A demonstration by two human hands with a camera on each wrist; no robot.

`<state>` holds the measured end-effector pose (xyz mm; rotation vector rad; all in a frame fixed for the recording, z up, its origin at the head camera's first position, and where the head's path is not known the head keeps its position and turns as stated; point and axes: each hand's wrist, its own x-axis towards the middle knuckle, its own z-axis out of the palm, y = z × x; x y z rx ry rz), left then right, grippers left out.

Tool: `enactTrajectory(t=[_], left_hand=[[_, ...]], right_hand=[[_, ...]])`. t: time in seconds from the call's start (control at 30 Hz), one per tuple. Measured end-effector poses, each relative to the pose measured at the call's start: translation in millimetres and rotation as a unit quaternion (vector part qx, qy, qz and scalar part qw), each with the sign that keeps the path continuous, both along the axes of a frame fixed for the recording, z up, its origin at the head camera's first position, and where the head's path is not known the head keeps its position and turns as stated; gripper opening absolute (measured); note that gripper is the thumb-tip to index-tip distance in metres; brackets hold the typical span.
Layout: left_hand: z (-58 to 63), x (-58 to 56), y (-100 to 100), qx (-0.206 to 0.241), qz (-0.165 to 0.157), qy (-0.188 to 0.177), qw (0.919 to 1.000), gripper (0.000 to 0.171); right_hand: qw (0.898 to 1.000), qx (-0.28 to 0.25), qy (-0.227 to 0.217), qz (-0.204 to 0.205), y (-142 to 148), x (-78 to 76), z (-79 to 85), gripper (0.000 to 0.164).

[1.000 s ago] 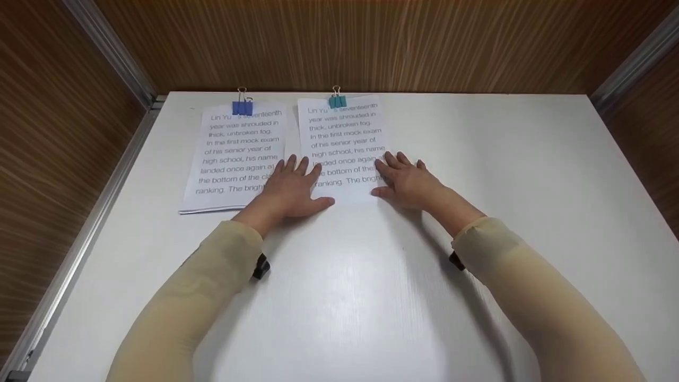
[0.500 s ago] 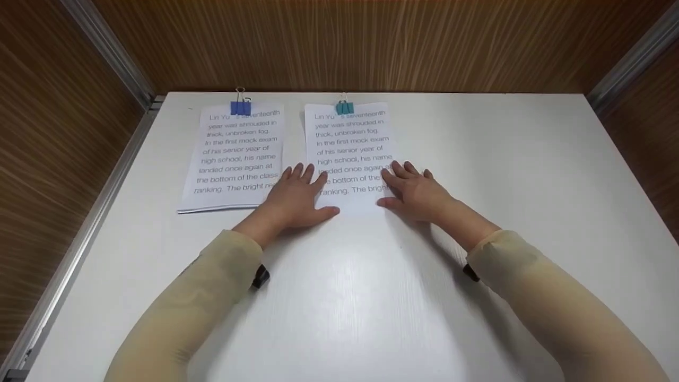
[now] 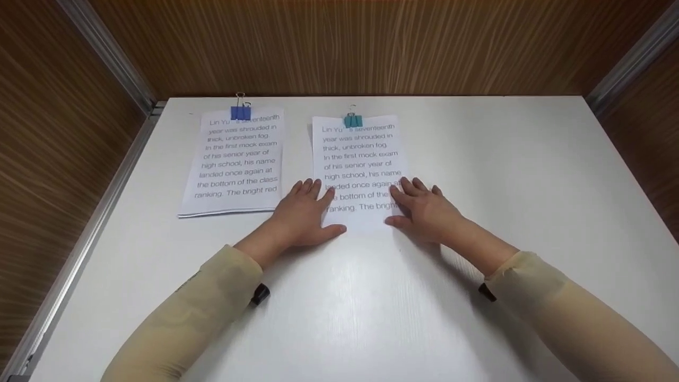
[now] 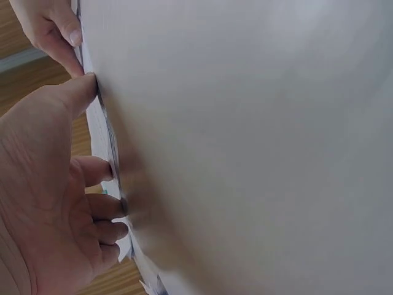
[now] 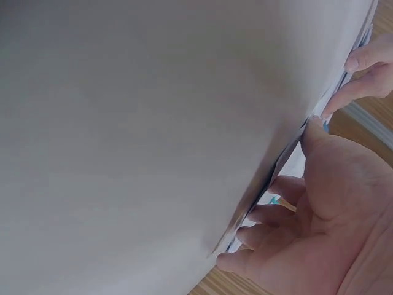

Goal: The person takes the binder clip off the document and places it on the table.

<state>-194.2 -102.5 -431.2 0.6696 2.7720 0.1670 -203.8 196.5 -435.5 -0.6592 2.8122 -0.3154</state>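
Note:
A stack of printed paper with a teal binder clip at its top lies between the two hands in the head view. My left hand rests with spread fingers along its lower left edge, thumb near the bottom corner. Across from it, my right hand touches the lower right edge, fingers extended over the margin. Both wrist views show the left hand and right hand with fingertips against the paper's edges, low to the table. Left of these lies a second stack with a blue binder clip.
The white table bears both stacks. A wood-grain panel stands along its back edge, and another panel with a metal rail bounds the left. Black wrist devices show under the sleeves.
Both hands have moved toward the person and slightly right, and the teal-clipped stack has slid with them, away from the table's back edge. The blue-clipped stack stays in place.

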Motion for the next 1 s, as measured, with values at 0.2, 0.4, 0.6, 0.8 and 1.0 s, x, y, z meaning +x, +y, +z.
enactTrajectory(t=[0.2,0.4,0.6,0.8,1.0], left_hand=[[0.4,12.5,5,0.005,-0.014,0.004,0.9999,0.097],[-0.6,20.9,10,-0.002,-0.023,0.011,0.9997,0.096],[-2.3,30.1,15,-0.002,-0.030,0.011,0.9995,0.096],[-0.9,43.0,18,0.009,-0.041,0.016,0.9990,0.094],[1.4,57.3,19,0.017,-0.055,0.023,0.9981,0.093]], right_hand=[[1.000,0.007,0.016,0.002,5,18.0,1.7,0.080],[0.999,0.001,0.034,0.004,11,31.7,2.1,0.078],[0.999,-0.007,0.030,0.012,17,43.7,2.1,0.077],[0.999,0.000,0.027,0.020,25,58.4,3.5,0.077],[0.999,-0.009,0.030,0.023,29,74.7,5.8,0.076]])
